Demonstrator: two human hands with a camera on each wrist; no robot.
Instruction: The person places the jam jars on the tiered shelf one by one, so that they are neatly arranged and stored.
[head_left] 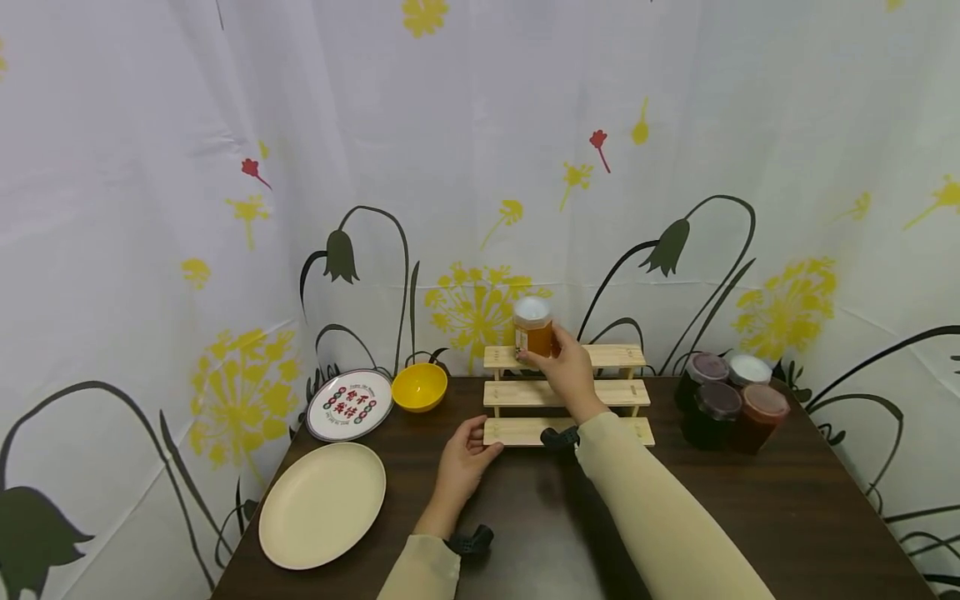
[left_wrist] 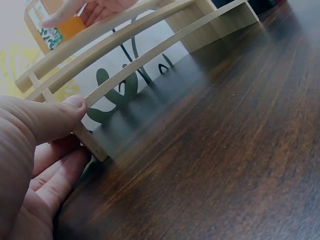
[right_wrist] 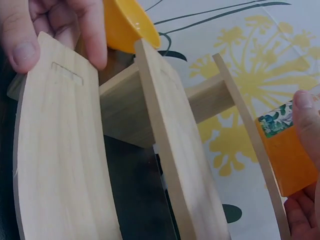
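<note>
A three-tier wooden display rack stands on the table near its back edge. My right hand grips a jar with a white lid, amber contents and a patterned label, thumb on one side and fingers on the other. The jar's base is right at the left part of the top tier; in the right wrist view its amber side meets the tier's edge. At the lowest tier's left end, my left hand holds the rack, thumb on the front and fingers around the side support.
Several dark and red jars, one with a white lid, cluster right of the rack. To the left are a yellow bowl, a white plate with red characters and a large cream plate. A patterned curtain hangs behind the table.
</note>
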